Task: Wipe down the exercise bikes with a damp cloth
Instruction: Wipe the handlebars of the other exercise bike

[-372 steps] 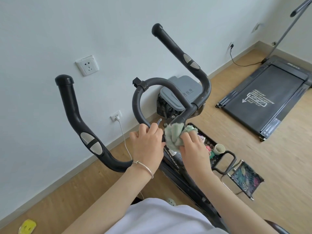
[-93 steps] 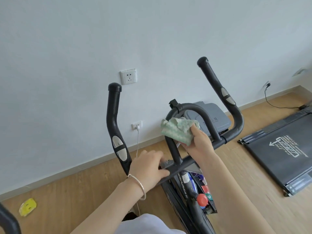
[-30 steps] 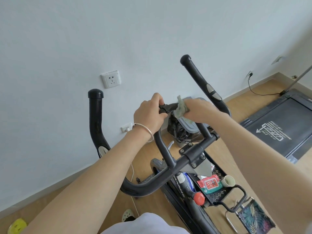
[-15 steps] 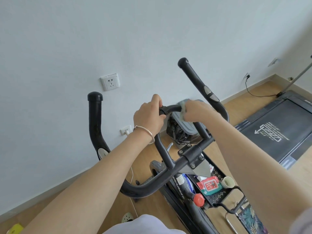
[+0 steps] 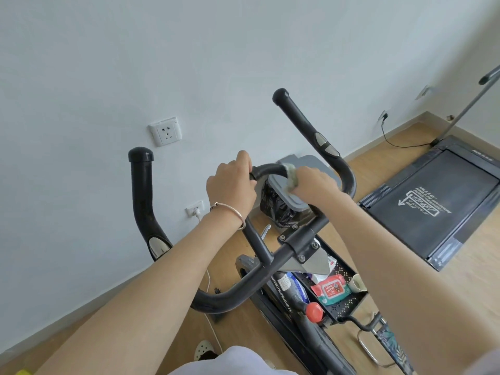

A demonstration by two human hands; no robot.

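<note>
1 bike (image 5: pixel 297 244) fills the middle of the view, close to a pale wall (image 5: pixel 189 50). Its bars are black and glossy: 2 long outer grips rise left and right, each with 1 silver sensor pad, and 1 small inner loop (image 5: pixel 266 169) arches between them above a bolted clamp. 1 red knob (image 5: pixel 313 312) sits low on the frame.

1 cloth (image 5: pixel 290 175), pale green and bunched small, is pressed against the right side of the loop. The right hand (image 5: pixel 315 185) is closed around it and the loop together, so only a crumpled edge of cloth shows past the fingers. The left hand (image 5: pixel 231 185) is curled tight around the loop's left end, touching nothing else; 1 thin bangle (image 5: pixel 230 213) circles its wrist. The 2 hands are near each other, with a short bare stretch of loop between them.

Behind the loop stands 1 grey-lidded bin (image 5: pixel 295 185) with a black liner. Beside the bike's frame, 1 black perforated tray (image 5: pixel 341 301) holds 1 red wipes pack (image 5: pixel 331 289), 1 pale cup (image 5: pixel 357 284) and some items too hidden to name. 1 treadmill (image 5: pixel 438 204) lies flat on the wood floor (image 5: pixel 465 266) to the right. The wall carries 2 sockets (image 5: pixel 165 131) at the left, the lower 1 with a white cable plugged in, and more small plates far right.
</note>
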